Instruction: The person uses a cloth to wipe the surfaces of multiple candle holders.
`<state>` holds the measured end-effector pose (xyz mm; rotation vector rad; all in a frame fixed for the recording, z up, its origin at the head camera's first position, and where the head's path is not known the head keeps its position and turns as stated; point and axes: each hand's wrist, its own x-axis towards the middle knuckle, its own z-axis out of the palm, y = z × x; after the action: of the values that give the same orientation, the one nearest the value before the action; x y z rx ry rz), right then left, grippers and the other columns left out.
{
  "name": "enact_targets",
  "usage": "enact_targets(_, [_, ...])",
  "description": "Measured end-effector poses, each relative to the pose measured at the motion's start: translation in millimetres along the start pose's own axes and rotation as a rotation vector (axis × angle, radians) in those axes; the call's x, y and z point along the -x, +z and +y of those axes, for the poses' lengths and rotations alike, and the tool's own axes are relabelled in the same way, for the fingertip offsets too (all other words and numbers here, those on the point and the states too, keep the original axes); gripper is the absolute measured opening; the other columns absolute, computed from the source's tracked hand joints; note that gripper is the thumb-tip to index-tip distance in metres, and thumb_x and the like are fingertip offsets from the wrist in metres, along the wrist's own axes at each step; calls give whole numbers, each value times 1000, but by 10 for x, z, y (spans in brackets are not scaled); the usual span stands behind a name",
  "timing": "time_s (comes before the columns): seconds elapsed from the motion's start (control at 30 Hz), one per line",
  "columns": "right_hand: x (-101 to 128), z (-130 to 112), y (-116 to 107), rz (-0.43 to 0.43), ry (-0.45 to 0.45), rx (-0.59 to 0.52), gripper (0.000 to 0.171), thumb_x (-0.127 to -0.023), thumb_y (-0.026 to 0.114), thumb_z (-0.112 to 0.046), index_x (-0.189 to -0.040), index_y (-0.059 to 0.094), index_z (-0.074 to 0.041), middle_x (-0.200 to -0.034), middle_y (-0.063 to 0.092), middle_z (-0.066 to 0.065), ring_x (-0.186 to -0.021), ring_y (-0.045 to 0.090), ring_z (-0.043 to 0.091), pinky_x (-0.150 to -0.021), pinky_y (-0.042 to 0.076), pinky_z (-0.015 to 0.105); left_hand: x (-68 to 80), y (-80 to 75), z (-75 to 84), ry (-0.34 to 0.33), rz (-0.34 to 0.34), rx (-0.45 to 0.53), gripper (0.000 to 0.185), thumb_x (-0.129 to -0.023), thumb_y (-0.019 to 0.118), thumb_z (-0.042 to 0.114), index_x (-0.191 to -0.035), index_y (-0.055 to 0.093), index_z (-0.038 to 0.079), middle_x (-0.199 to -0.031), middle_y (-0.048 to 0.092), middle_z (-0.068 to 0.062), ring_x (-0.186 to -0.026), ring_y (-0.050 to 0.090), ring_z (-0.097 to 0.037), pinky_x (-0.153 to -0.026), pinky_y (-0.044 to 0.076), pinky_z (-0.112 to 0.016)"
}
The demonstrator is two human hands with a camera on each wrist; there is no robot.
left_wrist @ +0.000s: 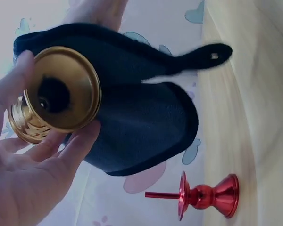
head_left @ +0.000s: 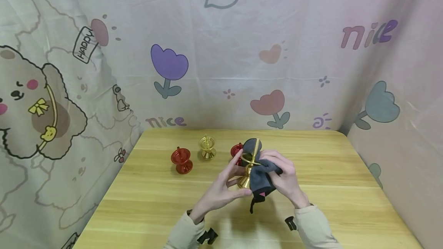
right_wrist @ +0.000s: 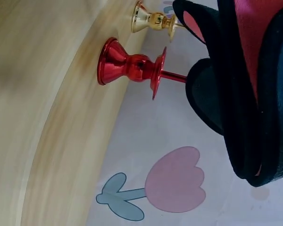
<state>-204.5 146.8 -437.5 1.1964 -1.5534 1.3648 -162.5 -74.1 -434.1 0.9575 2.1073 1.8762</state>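
Note:
My left hand (head_left: 239, 178) grips a gold candle holder (head_left: 247, 172) by its stem and base, tilted above the wooden table (head_left: 145, 203). My right hand (head_left: 278, 170) holds a dark grey cloth (head_left: 263, 180) folded against the holder's top plate. In the left wrist view my left hand (left_wrist: 54, 106) curls its fingers (left_wrist: 80, 141) around the gold holder's round base (left_wrist: 61, 89), with the cloth (left_wrist: 141, 127) behind it. In the right wrist view only the cloth (right_wrist: 245, 94), with its pink inner side, shows; the hand itself is out of view.
A red candle holder (head_left: 181, 160) and a second gold one (head_left: 207, 148) stand upright at the table's back. Another red holder (head_left: 236, 151) (left_wrist: 207, 197) (right_wrist: 132, 68) stands just behind the cloth. A printed fabric backdrop (head_left: 221, 49) encloses the back and sides.

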Motion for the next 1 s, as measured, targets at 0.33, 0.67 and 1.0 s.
enact_targets(0.33, [107, -220, 64, 227, 691, -74, 36, -79, 70, 19, -113, 66, 8, -106, 71, -11, -92, 66, 1, -78, 55, 14, 30, 33, -7, 16, 113, -7, 99, -88, 77, 9, -161, 16, 37, -136, 59, -16, -127, 59, -25, -106, 51, -42])
enact_targets(0.67, [262, -172, 105, 123, 306, -208, 34, -82, 64, 24, -113, 71, 12, -123, 69, 2, -113, 66, 11, -94, 56, 19, 4, 58, 53, -19, 178, -26, 101, -86, 80, 14, -160, 16, 38, -134, 61, -14, -125, 61, -31, -104, 54, -43])
enact_targets(1.0, [210, -108, 145, 83, -34, 52, 21, -94, 67, -2, -108, 72, 12, -113, 69, 24, -115, 66, 17, -101, 52, 21, 30, 81, 109, 35, 204, -74, 103, -83, 82, 15, -161, 17, 34, -130, 67, -16, -121, 65, -30, -97, 57, -38])
